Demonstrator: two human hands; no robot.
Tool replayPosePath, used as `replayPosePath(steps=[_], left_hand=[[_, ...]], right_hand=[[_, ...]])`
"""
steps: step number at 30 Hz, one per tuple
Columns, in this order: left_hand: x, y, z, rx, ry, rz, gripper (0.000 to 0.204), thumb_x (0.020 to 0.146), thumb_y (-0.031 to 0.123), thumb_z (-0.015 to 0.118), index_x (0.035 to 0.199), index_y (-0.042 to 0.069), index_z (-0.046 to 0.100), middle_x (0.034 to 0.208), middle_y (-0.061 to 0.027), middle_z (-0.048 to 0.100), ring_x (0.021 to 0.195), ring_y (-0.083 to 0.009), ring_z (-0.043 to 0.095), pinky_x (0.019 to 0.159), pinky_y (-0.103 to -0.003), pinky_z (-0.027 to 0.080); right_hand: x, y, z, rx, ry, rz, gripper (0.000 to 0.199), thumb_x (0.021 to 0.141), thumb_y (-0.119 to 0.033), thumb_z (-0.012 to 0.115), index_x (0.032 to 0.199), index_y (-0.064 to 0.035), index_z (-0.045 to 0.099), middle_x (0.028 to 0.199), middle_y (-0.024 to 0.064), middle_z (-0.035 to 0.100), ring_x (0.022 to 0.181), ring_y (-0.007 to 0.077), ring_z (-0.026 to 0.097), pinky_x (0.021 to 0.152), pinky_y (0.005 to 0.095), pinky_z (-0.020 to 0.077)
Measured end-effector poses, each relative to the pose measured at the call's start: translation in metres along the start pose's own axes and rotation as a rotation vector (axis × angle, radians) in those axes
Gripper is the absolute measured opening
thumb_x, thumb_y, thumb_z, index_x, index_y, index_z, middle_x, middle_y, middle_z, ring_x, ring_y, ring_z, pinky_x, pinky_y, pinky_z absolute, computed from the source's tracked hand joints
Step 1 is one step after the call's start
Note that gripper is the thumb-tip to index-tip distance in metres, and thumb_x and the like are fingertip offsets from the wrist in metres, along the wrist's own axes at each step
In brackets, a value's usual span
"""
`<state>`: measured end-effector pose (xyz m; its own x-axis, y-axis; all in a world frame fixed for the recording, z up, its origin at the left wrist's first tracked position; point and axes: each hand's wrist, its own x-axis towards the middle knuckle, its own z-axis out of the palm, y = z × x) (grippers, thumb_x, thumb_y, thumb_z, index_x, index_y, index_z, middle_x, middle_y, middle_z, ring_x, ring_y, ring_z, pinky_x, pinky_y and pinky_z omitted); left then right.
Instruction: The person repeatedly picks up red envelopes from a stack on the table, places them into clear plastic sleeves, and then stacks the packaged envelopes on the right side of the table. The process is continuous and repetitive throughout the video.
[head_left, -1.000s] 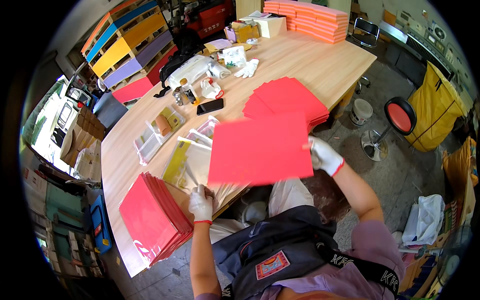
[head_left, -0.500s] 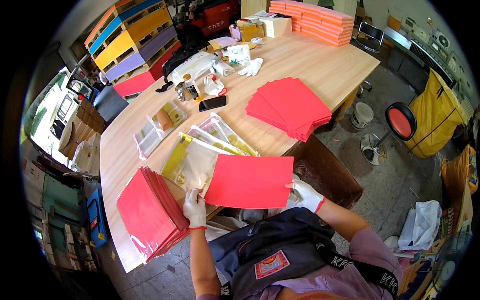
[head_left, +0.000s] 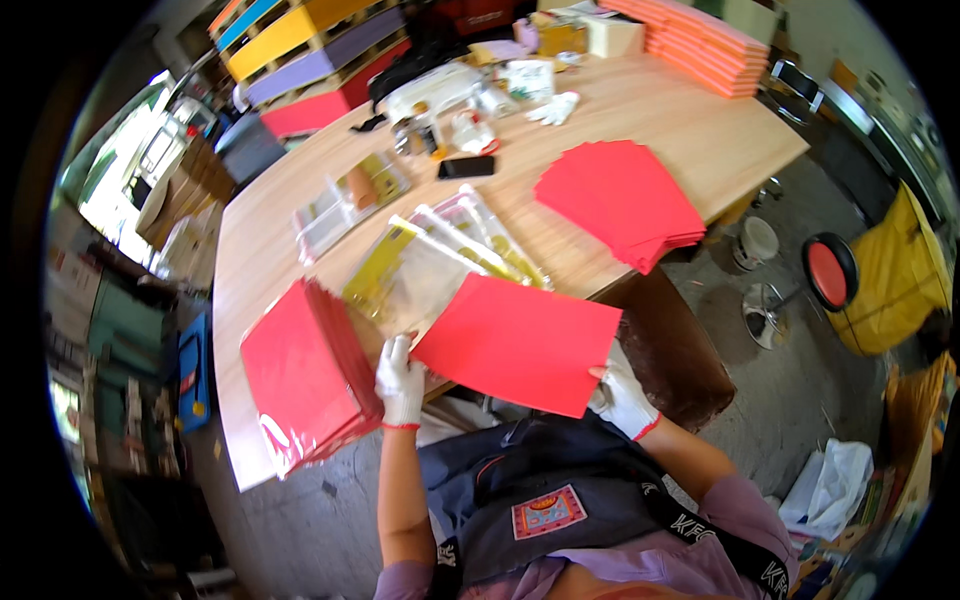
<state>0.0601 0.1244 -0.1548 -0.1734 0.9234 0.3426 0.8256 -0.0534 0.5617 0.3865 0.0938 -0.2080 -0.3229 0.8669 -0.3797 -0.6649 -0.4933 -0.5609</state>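
Note:
A red sheet (head_left: 520,345) is held flat and slightly tilted over the table's near edge. My right hand (head_left: 624,396), in a white glove with fingertips bare, pinches its right side. At its near left corner, my gloved left hand (head_left: 401,382) is closed, the fingertips partly hidden. Beneath and beyond the sheet lie clear plastic bags with yellow-green print (head_left: 390,265), partly covered by it. Beside my left hand stands a thick stack of red sheets in clear plastic (head_left: 305,370). A fanned pile of bare red sheets (head_left: 625,200) lies at the right.
On the wooden table (head_left: 690,130) lie a black phone (head_left: 466,168), another bag bundle with a brown roll (head_left: 350,195), a bottle (head_left: 428,130) and a spare white glove (head_left: 553,108). Pink stacks (head_left: 700,45) stand far right. A brown bin (head_left: 675,345) sits below the near edge.
The red sheet has turned clockwise, its right side coming nearer to me with my right hand. My left hand stays at its left corner. The whole view has shifted.

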Motion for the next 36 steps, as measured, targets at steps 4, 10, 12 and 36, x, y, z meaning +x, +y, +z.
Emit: replayPosePath(steps=[4,10,12,36], left_hand=[[-0.016,-0.009,0.017,0.021,0.136,0.158,0.04,0.06,-0.009,0.052,0.097,0.006,0.058,0.084,-0.0115,0.055,0.073,-0.0278,0.054,0.062,-0.033,0.046],[-0.049,0.017,0.08,-0.963,0.484,-0.313,0.077,0.078,-0.003,0.061,0.14,0.01,0.017,0.136,-0.0115,0.031,0.093,-0.0204,0.056,0.077,-0.031,0.051],[-0.046,0.031,0.102,-1.281,0.546,-0.415,0.066,0.084,0.011,0.059,0.139,0.009,0.021,0.122,-0.0099,0.048,0.094,-0.0215,0.057,0.075,-0.031,0.05],[-0.128,0.005,0.072,-1.298,-0.076,-0.943,0.02,0.088,0.013,0.052,0.104,0.003,0.056,0.085,-0.0017,0.059,0.073,-0.013,0.06,0.061,-0.026,0.053]], right_hand=[[-0.013,-0.003,0.007,0.048,-0.053,-0.081,0.044,0.084,-0.005,0.049,0.125,-0.0072,0.036,0.103,0.0084,0.056,0.061,0.0096,0.059,0.042,0.0155,0.0453],[-0.04,0.005,0.03,-0.096,-0.153,-0.08,0.027,0.088,-0.012,0.049,0.113,-0.0073,0.042,0.075,0.0041,0.055,0.051,0.0091,0.05,0.038,0.0194,0.0357],[-0.051,0.005,0.053,-0.209,-0.064,-0.106,0.022,0.089,-0.015,0.048,0.108,-0.0072,0.043,0.06,0.0024,0.049,0.045,0.0085,0.043,0.037,0.0203,0.0291],[0.04,0.059,0.078,-1.264,-0.371,-0.03,0.022,0.09,-0.028,0.051,0.099,-0.0094,0.059,0.068,0.008,0.062,0.055,0.0211,0.06,0.05,0.0307,0.0478]])
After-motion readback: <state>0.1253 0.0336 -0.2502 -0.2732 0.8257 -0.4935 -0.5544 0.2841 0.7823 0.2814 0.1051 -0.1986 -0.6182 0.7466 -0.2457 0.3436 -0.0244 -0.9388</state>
